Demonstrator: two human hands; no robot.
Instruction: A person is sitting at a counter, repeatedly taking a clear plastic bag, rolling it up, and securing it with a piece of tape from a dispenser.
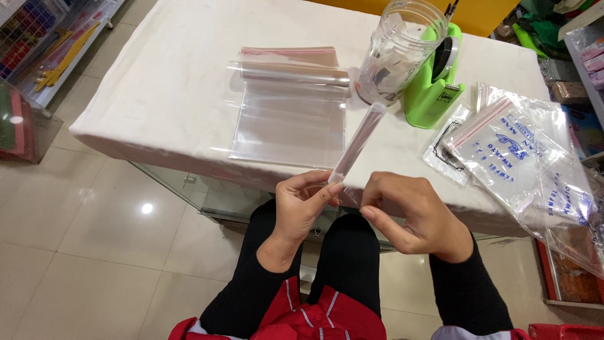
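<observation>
Left hand fingers pinch clear tube at bottom end. Right hand fingers curled just beside, grip unclear. Desk edge close above hands, open floor lower left.

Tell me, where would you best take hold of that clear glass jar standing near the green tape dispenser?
Grip the clear glass jar around its upper wall, just under the open rim, coming from its left side. It stands upright and round, so a hand can wrap it there. The green tape dispenser sits close on its right, and the long rolled clear plastic tube held in the left hand points at its base.
</observation>
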